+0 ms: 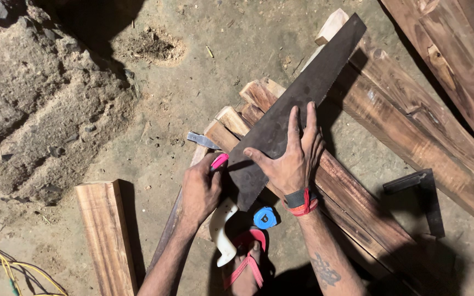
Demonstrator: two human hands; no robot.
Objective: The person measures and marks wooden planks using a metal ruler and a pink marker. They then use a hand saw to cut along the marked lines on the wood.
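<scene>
Dark steel: the saw [297, 104] lies flat across the planks [357, 192], its blade running from its white handle [221, 230] near my foot up to the far right. I take the step in hand to be marking along the blade's edge, used as a straightedge. My right hand [292, 159] presses down on the blade, fingers spread and flat, gripping nothing. My left hand [201, 189], just left of the saw, is closed round a pink marker [219, 160], whose tip sits at the blade's left edge. In my judgement the next move calls for steady pressure on the blade while the marker runs along it.

The blade looks dull, blackened and worn, with teeth along its right edge. A blue tape [265, 217] lies just below the saw; a square [421, 194] sits well to its right, and a chisel [203, 141] just left.
</scene>
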